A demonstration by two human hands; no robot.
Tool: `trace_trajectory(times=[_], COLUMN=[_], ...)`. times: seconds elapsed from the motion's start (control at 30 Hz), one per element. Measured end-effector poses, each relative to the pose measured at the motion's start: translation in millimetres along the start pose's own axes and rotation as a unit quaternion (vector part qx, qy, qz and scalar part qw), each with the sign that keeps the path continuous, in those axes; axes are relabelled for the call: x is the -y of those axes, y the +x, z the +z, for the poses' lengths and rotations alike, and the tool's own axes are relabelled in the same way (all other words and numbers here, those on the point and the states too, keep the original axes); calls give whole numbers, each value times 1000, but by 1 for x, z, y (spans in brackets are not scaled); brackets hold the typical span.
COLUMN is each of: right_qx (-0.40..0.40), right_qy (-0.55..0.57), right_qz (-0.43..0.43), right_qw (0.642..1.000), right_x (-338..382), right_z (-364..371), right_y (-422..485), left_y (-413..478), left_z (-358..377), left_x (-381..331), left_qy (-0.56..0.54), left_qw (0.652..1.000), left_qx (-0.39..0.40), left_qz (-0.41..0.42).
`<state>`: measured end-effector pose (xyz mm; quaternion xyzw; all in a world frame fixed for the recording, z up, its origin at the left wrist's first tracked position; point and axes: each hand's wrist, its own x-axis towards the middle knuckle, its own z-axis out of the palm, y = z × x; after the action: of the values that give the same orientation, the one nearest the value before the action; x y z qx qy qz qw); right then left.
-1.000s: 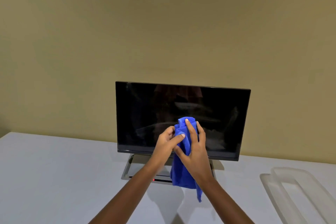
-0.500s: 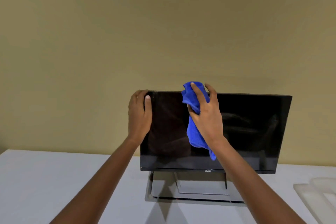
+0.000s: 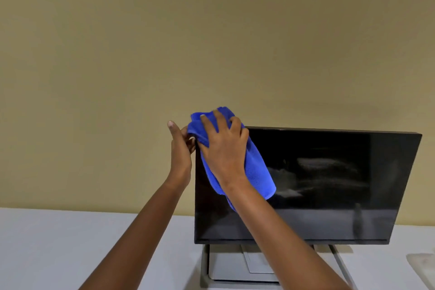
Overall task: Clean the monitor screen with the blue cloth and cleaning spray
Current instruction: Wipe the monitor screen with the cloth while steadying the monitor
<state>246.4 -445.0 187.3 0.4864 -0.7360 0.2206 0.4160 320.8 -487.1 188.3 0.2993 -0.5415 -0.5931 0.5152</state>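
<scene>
A black monitor [image 3: 329, 183] stands on a silver stand [image 3: 244, 263] on the white table. A bunched blue cloth [image 3: 256, 172] lies against the screen's top left corner, with its lower end hanging down the glass. My right hand [image 3: 223, 148] presses on the cloth, its fingers curled over the cloth's top. My left hand [image 3: 180, 148] holds the monitor's left edge at the top corner, thumb raised. Smeared streaks show on the middle of the screen. No spray bottle is in view.
The white table [image 3: 70, 247] runs along a beige wall [image 3: 164, 42]. A translucent plastic tray [image 3: 423, 266] shows at the right edge, partly cut off.
My right hand has carried the cloth left along the screen's top to the top left corner. My left hand stays on the left edge. The view has swung left.
</scene>
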Motion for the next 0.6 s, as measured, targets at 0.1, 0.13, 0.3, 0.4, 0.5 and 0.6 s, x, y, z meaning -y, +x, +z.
trace_trajectory(times=[0.1,0.13,0.3,0.4,0.5,0.6], right_qx=[-15,-20,-18,-30,-17,-22], right_qy=[-12,-8,62,85,61,44], right_qz=[-13,-1,126,143,80,-14], right_qw=[1000,1000,990,986,995,999], right_x=[-19,-33,-92,-71,-20,11], right_z=[3,5,5,9,13,19], right_y=[1,0,-6,-3,-4,-11], left_y=[3,3,0,-3,-6,-9], left_z=[0,0,4,8,11,9], left_x=[1,1,3,1,0,-1], left_qy=[-14,-17,-31,-40,-39,-50], left_qw=[1000,1000,999,999,999,998], left_qx=[13,20,27,15,14,23], left_qz=[-10,-17,-26,-30,-27,-19])
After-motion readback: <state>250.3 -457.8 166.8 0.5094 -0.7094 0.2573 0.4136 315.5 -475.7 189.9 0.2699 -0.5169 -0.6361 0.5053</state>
